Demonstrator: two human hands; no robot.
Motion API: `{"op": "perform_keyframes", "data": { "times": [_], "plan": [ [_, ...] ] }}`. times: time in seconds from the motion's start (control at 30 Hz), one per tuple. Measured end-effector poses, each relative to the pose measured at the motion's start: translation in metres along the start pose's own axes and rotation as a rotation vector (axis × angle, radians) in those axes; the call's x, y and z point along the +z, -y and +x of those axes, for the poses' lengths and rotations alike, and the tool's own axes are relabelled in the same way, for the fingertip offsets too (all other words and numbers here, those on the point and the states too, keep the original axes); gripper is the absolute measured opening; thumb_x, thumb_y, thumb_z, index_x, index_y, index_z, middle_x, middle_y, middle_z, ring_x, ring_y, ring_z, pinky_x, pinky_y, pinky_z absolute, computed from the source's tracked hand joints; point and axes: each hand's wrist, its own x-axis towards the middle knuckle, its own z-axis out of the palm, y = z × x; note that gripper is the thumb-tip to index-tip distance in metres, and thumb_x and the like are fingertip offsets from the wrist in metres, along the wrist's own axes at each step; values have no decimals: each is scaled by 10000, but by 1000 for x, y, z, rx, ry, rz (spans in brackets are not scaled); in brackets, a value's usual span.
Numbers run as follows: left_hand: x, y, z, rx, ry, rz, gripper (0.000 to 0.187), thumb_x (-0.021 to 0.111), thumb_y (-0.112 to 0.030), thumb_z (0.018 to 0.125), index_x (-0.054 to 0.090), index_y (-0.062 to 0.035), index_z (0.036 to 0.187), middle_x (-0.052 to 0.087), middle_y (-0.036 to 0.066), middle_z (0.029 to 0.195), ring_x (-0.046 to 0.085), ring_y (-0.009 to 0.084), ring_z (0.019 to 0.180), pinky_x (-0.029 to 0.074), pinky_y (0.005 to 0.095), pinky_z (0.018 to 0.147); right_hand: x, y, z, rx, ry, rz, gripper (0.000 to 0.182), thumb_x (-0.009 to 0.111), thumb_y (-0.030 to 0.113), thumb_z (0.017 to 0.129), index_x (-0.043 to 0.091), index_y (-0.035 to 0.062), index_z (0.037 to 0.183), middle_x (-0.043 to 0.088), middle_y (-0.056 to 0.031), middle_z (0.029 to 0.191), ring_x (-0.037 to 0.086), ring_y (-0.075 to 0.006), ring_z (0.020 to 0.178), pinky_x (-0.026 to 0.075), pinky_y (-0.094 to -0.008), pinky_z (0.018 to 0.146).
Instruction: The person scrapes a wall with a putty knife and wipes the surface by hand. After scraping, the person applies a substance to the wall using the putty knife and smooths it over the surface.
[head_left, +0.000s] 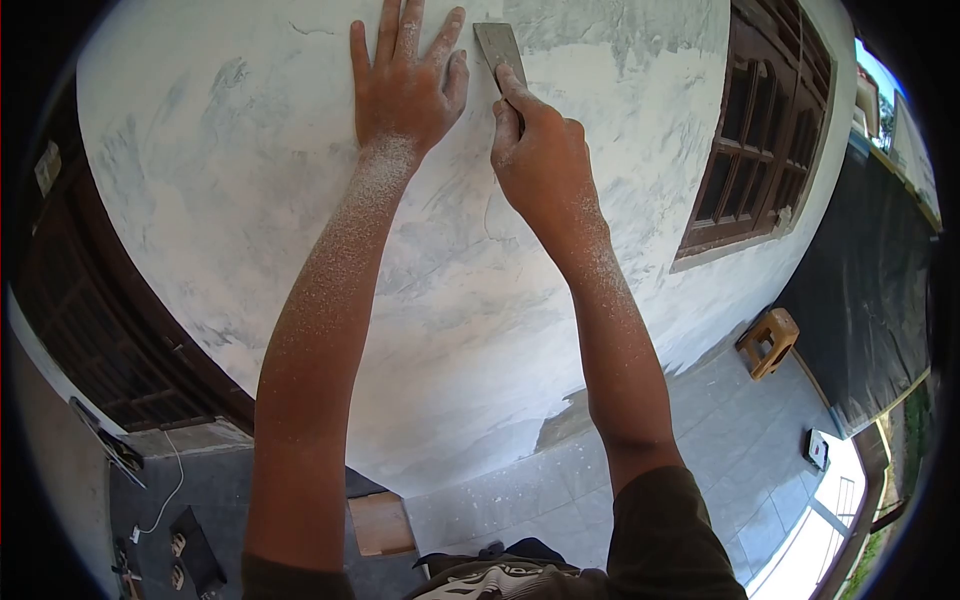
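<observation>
A scraper (500, 45) held up at a patchy white wall (485, 330)

Two bare hands are seen from above, raised at the top of the view in front of the wall. In the right hand (545, 150), the scraper is held with a firm, narrow grip; its flat grey blade is pointed upward and tilted a little to the left, with a finger laid along it. Whether the blade's edge touches the wall cannot be told. The left hand (408, 85) is placed just to the left of the blade, apart from it, palm toward the wall; its grip is wide, with fingers spread and nothing held. Both forearms (325, 275) are speckled with pale dust, most thickly near the left wrist.

The wall is covered in uneven white and grey smears. To the right, a brown wooden window (765, 125) with small panes is set into it. Farther right, a dark sheet (850, 280) is stretched, and a brown stool (768, 342) is stood near the foot of the wall on the grey tiled floor (490, 505). On the far left, dark wooden panelling (100, 310) is seen, with a white cable (178, 485) trailed across the floor below.
</observation>
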Motion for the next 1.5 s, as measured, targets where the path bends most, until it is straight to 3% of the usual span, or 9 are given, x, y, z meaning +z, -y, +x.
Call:
{"op": "perform_keyframes", "data": {
  "times": [1.5],
  "plan": [
    [-1,-2,-2,7,-15,-5,533,594,-297,965,556,-146,1474,285,176,1672,201,327,1573,120,597,1267,-8,3,3,20,24,30,385,514,145,1040,616,46,1397,737,-258,893,748,-401,847,615,-504,768]
  ]
}}
